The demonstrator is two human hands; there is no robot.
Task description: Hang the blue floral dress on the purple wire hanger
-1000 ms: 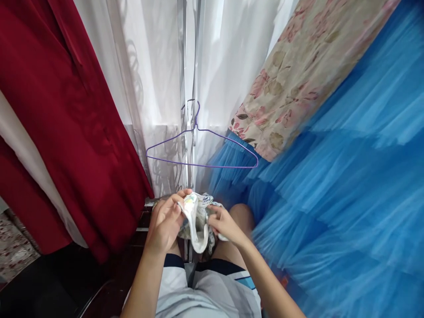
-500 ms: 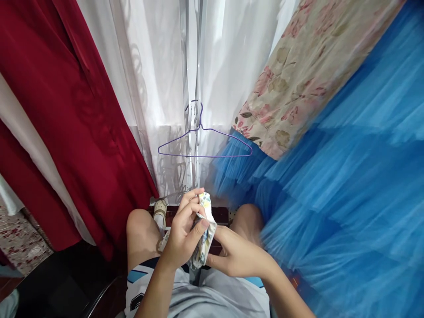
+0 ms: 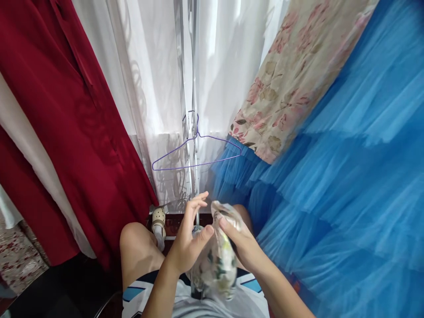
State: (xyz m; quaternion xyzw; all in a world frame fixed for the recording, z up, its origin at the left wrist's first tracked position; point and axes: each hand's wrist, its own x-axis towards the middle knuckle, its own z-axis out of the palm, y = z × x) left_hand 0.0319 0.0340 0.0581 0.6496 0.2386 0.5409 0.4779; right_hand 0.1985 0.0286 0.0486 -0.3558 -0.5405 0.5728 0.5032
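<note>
My right hand (image 3: pixel 243 240) grips a white floral cloth (image 3: pixel 222 260) with yellow and green patches, its thumb pressed on the upper edge. The lower part of this cloth dangles over my lap and is smeared by motion, so I cannot make out what kind of article it is. Just to the left of the cloth is my left hand (image 3: pixel 190 238), fingers stretched upward and thumb apart, holding nothing. Its thumb tip comes close to the cloth; whether it touches, I cannot tell. Beyond my hands a purple wire hanger (image 3: pixel 179 167) hangs tilted on a pale metal stand (image 3: pixel 194 181).
White curtains (image 3: pixel 221 66) form the backdrop. Long red fabric (image 3: pixel 96 145) hangs at left. At right are a floral-print fabric (image 3: pixel 274 101) and a layered blue tulle skirt (image 3: pixel 347 176). My foot in a cream clog (image 3: pixel 158 218) is on the floor.
My left hand has let go of the cloth and opened. My right hand has moved up and right with it, and the cloth now hangs more spread out. The hanger has tilted.
</note>
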